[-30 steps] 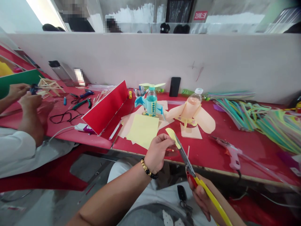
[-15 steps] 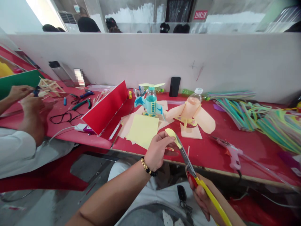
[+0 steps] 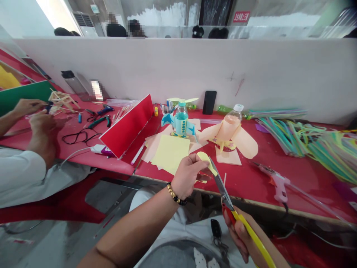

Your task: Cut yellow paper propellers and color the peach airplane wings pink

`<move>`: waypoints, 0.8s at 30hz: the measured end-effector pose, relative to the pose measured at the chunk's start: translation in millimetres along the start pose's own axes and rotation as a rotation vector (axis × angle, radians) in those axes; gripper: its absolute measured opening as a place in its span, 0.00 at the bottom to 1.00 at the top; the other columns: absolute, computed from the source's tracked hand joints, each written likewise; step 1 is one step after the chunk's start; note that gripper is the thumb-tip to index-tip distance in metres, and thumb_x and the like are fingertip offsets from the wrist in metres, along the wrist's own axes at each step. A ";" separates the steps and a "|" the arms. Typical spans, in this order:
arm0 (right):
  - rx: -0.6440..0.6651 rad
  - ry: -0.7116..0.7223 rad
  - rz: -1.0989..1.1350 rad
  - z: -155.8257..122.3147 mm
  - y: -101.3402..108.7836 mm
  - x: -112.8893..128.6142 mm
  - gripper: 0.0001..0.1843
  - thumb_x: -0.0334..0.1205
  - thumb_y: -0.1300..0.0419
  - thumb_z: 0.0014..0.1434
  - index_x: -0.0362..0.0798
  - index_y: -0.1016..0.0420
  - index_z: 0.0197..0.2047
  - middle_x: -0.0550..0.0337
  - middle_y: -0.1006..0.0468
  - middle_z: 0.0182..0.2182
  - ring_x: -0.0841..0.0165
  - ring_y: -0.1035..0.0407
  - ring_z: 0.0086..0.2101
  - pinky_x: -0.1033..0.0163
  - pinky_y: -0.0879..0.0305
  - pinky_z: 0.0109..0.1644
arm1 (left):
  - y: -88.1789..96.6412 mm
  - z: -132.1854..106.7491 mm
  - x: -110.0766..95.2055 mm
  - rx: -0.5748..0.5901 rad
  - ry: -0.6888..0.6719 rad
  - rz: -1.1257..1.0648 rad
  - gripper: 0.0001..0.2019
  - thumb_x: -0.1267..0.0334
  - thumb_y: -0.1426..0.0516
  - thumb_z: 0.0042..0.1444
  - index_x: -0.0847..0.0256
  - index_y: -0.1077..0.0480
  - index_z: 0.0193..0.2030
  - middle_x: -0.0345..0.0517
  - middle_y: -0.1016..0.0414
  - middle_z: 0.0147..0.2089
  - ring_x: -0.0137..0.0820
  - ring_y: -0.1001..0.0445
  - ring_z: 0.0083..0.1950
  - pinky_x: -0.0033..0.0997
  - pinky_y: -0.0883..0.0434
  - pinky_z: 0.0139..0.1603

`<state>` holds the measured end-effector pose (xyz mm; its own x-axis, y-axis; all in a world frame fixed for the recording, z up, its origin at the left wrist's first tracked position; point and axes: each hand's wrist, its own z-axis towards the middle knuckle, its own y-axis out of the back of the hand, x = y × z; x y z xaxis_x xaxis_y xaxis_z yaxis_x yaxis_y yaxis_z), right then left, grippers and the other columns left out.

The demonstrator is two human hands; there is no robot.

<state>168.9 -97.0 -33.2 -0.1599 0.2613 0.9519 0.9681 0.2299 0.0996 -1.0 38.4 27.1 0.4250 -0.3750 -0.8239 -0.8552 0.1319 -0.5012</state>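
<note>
Between thumb and fingers, my left hand [image 3: 184,178] pinches a small yellow piece of paper [image 3: 203,156] with a rounded end. My right hand [image 3: 240,230] is closed round the handles of scissors [image 3: 226,196] with yellow and red grips. Their blades reach up to the paper's right edge, close by my left fingertips. Beyond my hands lie yellow paper sheets [image 3: 173,150] on top of peach ones. A bottle plane in blue paper [image 3: 182,123] stands behind the sheets, with a yellow propeller on top. To its right stands a bottle plane in peach paper [image 3: 232,128] with broad wings.
A pink glue gun [image 3: 279,182] lies at the right, near bundles of coloured strips [image 3: 290,136]. A red board [image 3: 129,128] stands left of the sheets, beside a marker [image 3: 138,153]. Farther left, another person's hands [image 3: 36,111] work near a wooden stick frame [image 3: 63,99]. A phone [image 3: 209,102] leans against the partition.
The whole view has shifted slightly. My left hand still pinches the paper, and the scissor blades remain at its edge with little visible change.
</note>
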 end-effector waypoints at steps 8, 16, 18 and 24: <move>0.041 0.007 -0.007 -0.6 0.5 2.5 0.30 0.72 0.54 0.57 0.51 0.40 0.33 0.74 0.49 0.14 0.79 0.58 0.12 0.71 0.53 0.13 | -0.1 0.1 0.2 0.012 -0.012 0.008 0.14 0.61 0.35 0.45 0.62 0.38 0.25 0.40 0.29 0.25 0.27 0.27 0.26 0.27 0.27 0.25; -0.019 0.004 -0.014 -1.7 -3.8 12.2 0.31 0.73 0.54 0.55 0.51 0.39 0.32 0.74 0.49 0.12 0.78 0.58 0.11 0.70 0.55 0.13 | 0.7 2.5 0.3 0.023 -0.004 -0.001 0.16 0.60 0.34 0.43 0.62 0.39 0.25 0.39 0.30 0.24 0.28 0.26 0.25 0.26 0.27 0.24; -0.034 0.010 -0.022 -1.7 -5.0 13.5 0.31 0.73 0.54 0.56 0.51 0.38 0.32 0.74 0.49 0.12 0.78 0.57 0.11 0.70 0.56 0.14 | 0.8 3.0 0.3 0.031 -0.004 0.002 0.16 0.60 0.34 0.43 0.62 0.39 0.25 0.39 0.29 0.24 0.29 0.25 0.26 0.26 0.27 0.24; -0.020 0.014 -0.036 1.0 -2.6 10.7 0.31 0.73 0.55 0.56 0.50 0.39 0.31 0.73 0.47 0.12 0.78 0.55 0.11 0.69 0.58 0.15 | 0.7 3.4 -1.5 0.039 0.008 0.025 0.15 0.60 0.35 0.44 0.62 0.38 0.25 0.40 0.28 0.24 0.29 0.25 0.25 0.26 0.28 0.24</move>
<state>164.4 -93.9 -23.6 -0.1917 0.2400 0.9516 0.9656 0.2196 0.1392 -1.2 42.2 27.1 0.4012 -0.3788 -0.8340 -0.8532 0.1768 -0.4907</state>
